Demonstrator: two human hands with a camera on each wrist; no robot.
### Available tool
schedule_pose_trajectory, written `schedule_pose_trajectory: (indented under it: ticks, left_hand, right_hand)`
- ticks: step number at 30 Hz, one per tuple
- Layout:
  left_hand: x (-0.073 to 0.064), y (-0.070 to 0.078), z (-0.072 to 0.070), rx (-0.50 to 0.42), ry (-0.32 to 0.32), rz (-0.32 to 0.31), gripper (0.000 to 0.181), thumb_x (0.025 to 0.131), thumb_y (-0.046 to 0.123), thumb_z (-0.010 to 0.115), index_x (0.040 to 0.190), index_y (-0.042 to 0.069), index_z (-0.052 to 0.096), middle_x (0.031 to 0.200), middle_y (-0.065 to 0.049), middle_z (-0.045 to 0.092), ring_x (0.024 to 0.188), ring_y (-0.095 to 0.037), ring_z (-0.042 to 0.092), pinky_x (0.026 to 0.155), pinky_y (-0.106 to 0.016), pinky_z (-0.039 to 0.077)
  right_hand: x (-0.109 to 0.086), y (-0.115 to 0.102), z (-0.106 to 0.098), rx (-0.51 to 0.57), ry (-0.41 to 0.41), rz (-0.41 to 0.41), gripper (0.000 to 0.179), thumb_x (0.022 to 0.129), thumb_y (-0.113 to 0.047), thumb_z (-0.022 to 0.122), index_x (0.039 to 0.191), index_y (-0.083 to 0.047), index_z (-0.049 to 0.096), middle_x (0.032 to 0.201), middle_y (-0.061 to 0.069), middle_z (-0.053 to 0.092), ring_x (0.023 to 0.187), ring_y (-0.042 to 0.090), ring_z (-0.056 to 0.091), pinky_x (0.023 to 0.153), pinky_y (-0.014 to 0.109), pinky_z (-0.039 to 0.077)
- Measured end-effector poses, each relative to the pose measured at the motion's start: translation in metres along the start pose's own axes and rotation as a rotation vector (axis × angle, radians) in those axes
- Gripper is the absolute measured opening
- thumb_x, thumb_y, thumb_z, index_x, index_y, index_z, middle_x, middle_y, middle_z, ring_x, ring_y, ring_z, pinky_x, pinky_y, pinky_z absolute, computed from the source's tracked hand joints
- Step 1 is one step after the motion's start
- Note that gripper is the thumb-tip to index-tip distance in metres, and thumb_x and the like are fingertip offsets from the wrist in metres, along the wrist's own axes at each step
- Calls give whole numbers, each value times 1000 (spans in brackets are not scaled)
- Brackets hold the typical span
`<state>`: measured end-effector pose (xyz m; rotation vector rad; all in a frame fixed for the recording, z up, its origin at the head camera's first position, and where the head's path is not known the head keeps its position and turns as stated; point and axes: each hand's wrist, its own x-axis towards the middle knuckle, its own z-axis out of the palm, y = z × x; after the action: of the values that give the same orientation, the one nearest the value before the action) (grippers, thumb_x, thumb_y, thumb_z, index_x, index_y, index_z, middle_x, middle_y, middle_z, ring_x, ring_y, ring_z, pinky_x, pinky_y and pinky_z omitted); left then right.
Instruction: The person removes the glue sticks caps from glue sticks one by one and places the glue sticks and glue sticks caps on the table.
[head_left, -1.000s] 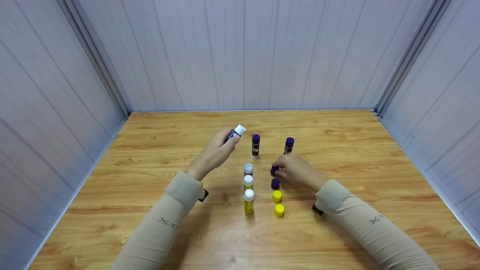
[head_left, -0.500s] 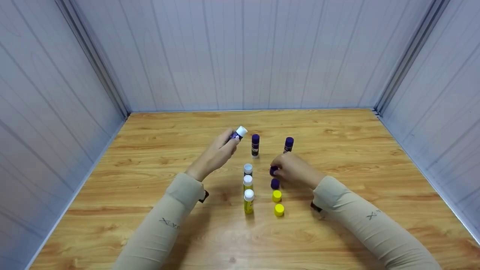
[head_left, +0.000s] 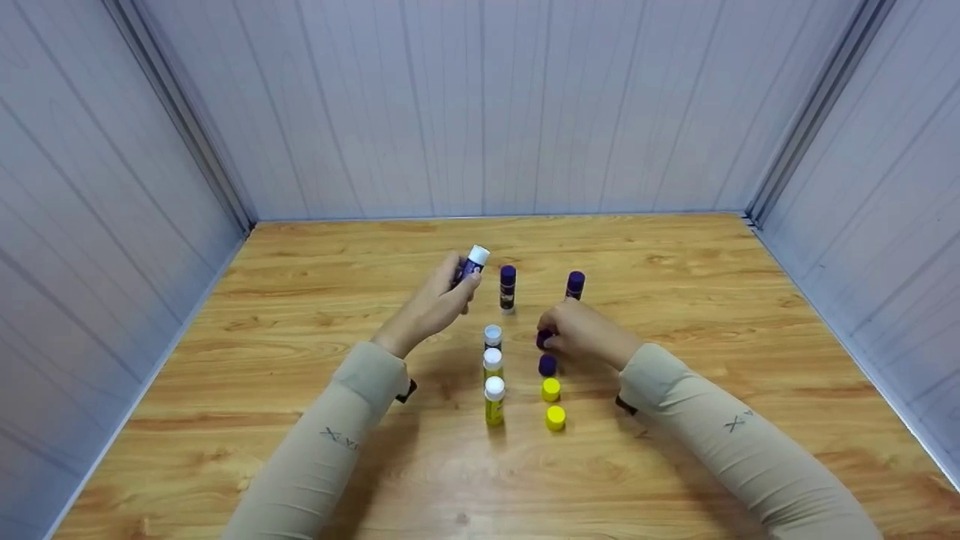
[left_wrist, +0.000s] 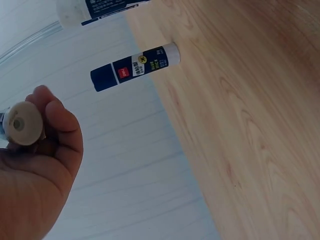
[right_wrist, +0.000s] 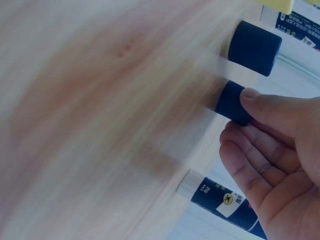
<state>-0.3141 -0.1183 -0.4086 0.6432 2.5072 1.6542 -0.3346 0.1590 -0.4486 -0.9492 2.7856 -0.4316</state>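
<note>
My left hand (head_left: 433, 301) grips a glue stick (head_left: 474, 264) with a dark label. Its white end points up and to the right, off the table; its round white base (left_wrist: 24, 123) faces the left wrist camera. My right hand (head_left: 589, 330) pinches a dark purple cap (right_wrist: 233, 103) low over the wood, between thumb and fingertips. Just nearer stands a second purple cap (head_left: 547, 365). Behind the hands, two purple-capped glue sticks stand upright, one at the middle (head_left: 508, 289) and another (head_left: 575, 285) partly hidden by the right hand.
A column of white-topped glue sticks stands near the middle: a dark-labelled one (head_left: 493, 337), then a yellow one (head_left: 493, 361) and another yellow one (head_left: 494, 401). To their right sit two yellow caps (head_left: 551, 390). White panel walls (head_left: 480, 112) enclose the wooden table (head_left: 300, 300).
The glue stick in my left hand has tipped a little more upright. My right hand keeps its pinch on the purple cap, almost still. The head view has shifted slightly.
</note>
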Motion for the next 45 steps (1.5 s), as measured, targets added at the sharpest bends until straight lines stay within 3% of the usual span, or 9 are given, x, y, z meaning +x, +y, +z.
schedule_pose_trajectory:
  ticks: [8, 12, 16, 22, 27, 32, 45]
  left_hand:
    - [8, -13, 0, 128, 26, 12, 32, 109, 28, 65, 133, 7, 64, 112, -7, 64, 97, -22, 56, 80, -35, 48]
    - [11, -20, 3, 97, 38, -13, 24, 105, 20, 73, 126, 8, 70, 109, -7, 71, 96, -22, 64, 86, -40, 58]
    - [13, -27, 7, 69, -2, -55, 19, 102, 12, 76, 120, 6, 72, 110, -10, 76, 99, -25, 73, 94, -50, 63]
    - [17, -35, 13, 161, -64, -74, 19, 97, 7, 80, 115, 2, 75, 109, -11, 77, 105, -30, 74, 95, -42, 63]
    - [19, -39, 18, 229, -118, -91, 19, 98, 4, 79, 117, 2, 75, 115, -13, 78, 111, -29, 74, 99, -41, 62]
    - [19, -41, 21, 238, -168, -81, 17, 99, 1, 75, 116, 3, 76, 118, -12, 77, 115, -30, 73, 102, -41, 62]
    - [19, -41, 25, 272, -205, -118, 18, 97, -2, 73, 111, 9, 78, 112, -6, 77, 111, -26, 73, 102, -41, 61]
  right_hand:
    - [2, -2, -3, -20, -25, 7, 10, 101, -8, 77, 107, -3, 83, 104, 13, 82, 91, 22, 75, 85, 40, 64]
    - [3, -3, -1, -13, -25, 22, 10, 101, -8, 77, 108, -3, 83, 104, 13, 82, 91, 23, 75, 86, 41, 64]
    - [3, -4, 0, -2, -23, 36, 12, 101, -8, 76, 109, -2, 82, 105, 13, 82, 92, 23, 76, 87, 42, 64]
    - [3, -6, 0, 3, -24, 59, 12, 102, -8, 75, 110, -2, 82, 106, 14, 81, 94, 24, 75, 89, 42, 64]
    - [3, -5, 1, 12, -25, 67, 11, 102, -8, 75, 108, -3, 82, 105, 13, 82, 93, 23, 75, 88, 41, 64]
    - [2, -5, 1, -13, -10, 46, 10, 101, -8, 76, 107, -3, 83, 104, 13, 82, 92, 23, 75, 87, 41, 64]
    - [0, -4, 1, -21, 1, 43, 10, 101, -7, 76, 107, -2, 82, 104, 14, 81, 94, 25, 75, 89, 43, 64]
